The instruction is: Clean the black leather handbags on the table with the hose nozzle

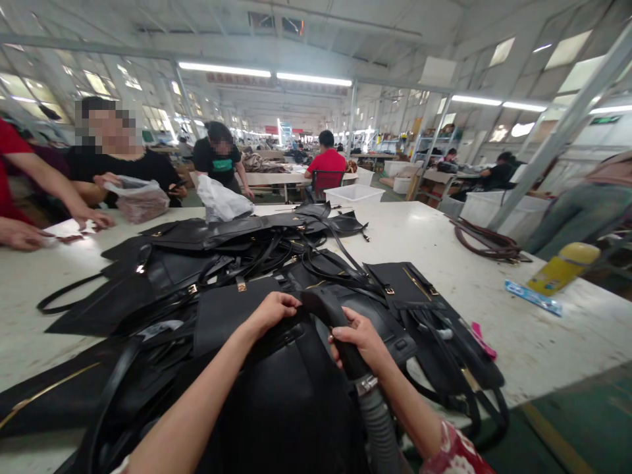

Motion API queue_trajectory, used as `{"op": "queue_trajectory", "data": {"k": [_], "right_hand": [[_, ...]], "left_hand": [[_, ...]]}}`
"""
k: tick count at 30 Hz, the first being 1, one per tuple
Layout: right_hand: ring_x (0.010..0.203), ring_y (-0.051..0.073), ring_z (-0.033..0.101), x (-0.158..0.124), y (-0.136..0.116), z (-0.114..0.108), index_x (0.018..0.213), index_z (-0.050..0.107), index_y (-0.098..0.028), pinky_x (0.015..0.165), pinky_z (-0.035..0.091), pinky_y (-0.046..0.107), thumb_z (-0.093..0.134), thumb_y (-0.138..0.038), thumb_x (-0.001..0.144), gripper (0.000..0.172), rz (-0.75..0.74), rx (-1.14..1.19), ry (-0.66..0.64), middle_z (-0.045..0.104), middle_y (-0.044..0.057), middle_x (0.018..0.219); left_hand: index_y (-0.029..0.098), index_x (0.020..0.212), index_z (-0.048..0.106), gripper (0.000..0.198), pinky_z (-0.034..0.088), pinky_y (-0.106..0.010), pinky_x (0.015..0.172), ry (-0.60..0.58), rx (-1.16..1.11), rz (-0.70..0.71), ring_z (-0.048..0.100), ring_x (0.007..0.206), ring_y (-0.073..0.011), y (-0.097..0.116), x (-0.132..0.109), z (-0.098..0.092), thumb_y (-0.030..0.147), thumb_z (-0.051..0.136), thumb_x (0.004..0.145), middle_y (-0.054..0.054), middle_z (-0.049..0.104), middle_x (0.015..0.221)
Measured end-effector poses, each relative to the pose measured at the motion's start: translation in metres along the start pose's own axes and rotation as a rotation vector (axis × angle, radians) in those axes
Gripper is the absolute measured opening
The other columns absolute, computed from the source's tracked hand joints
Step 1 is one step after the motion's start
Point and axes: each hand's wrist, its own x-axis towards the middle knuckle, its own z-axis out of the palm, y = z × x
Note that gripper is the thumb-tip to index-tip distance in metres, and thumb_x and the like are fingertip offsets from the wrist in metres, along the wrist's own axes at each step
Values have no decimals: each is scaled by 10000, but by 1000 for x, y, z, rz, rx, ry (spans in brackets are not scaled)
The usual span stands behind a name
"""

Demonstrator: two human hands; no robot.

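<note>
My right hand (358, 336) is wrapped round a black curved nozzle (323, 306). A metal clamp (366, 384) joins it to a grey corrugated hose (380, 428) running down toward me. With fingers pinched together, my left hand (274, 313) grips the upper edge of a black leather-look bag (286, 395) close in front of me. The nozzle's tip is beside those fingertips, over the bag; whether they touch I cannot tell. Around both hands lies a heap of black bags (222, 309) with straps and gold-coloured fittings.
The white table (543, 355) carries brown straps (484, 240), a yellow bottle (563, 266), a blue packet (533, 297) and a pink strip (482, 339) at right. White plastic bags (222, 201) lie behind the heap. Co-workers stand across the table; another's hands (91, 217) reach in at left.
</note>
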Motion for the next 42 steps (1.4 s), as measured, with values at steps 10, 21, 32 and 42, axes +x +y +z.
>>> {"op": "queue_trajectory", "data": {"k": [10, 21, 32, 42], "right_hand": [[379, 104, 529, 10, 3, 1, 1093, 428, -163, 345, 447, 206, 633, -216, 641, 499, -63, 59, 31, 582, -32, 581], [389, 128, 551, -30, -17, -22, 1110, 473, -155, 331, 450, 229, 648, -188, 606, 535, 101, -10, -145, 600, -6, 608], [377, 82, 527, -14, -2, 3, 1238, 408, -206, 343, 408, 177, 653, -148, 575, 709, 224, -216, -224, 608, -25, 696], [369, 114, 542, -10, 5, 0, 1212, 439, -190, 326, 417, 186, 658, -165, 584, 666, 229, -174, -244, 590, -30, 573]], "left_hand": [[154, 629, 656, 106, 396, -270, 533, -39, -15, 49, 524, 497, -157, 2, -8, -2, 202, 595, 557, -15, 608, 544], [214, 770, 640, 143, 345, -373, 842, 77, 663, 635, 550, 837, -171, -24, -41, 0, 143, 520, 739, -25, 642, 863], [197, 873, 622, 258, 447, -318, 815, 120, 616, 561, 580, 877, -164, -35, -43, -1, 112, 404, 763, -39, 642, 945], [204, 1145, 429, 430, 445, -333, 858, 114, 448, 346, 604, 896, -156, -36, -42, -3, 117, 374, 728, -34, 640, 1008]]}}
